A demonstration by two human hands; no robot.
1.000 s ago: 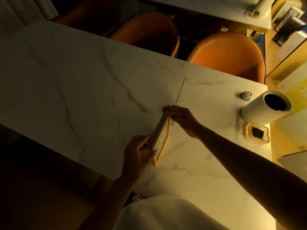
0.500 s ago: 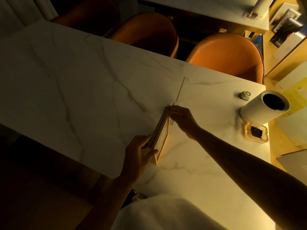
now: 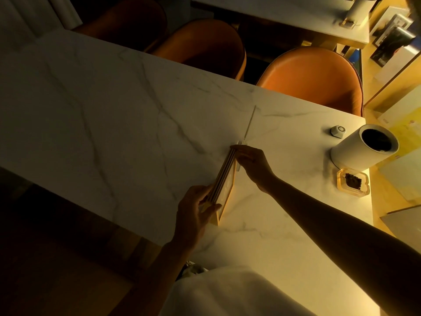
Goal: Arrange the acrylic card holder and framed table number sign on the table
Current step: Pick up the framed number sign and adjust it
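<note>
Frame (image 3: 224, 187): I see it standing on edge on the bench (image 3: 114, 115), near the middle, its thin top edge running from near-left to far-right and its lit face turned right.
Left hand (image 3: 193, 215): I have it clamped on the near end of the frame, thumb on the face side, fingers behind.
Right hand (image 3: 252, 160): fingertips pinched together on the far top corner of the frame.
Holder (image 3: 249, 124): the clear acrylic sheet stands just beyond the frame's far end, seen edge-on as a thin pale line. Its small foot sits beside my right fingertips; I cannot tell whether it touches the frame.
Nearby: a white cylinder (image 3: 362, 148), a small puck (image 3: 338, 131) and an amber dish (image 3: 352, 182) sit well apart at the right end. Orange chairs (image 3: 312, 76) stand at the far side.
Done so far: as I judge it, both pieces are upright on the bench and roughly in one line.
Left to do: the frame is not yet released. I judge its angle and gap to the holder need settling, then both hands come off.
</note>
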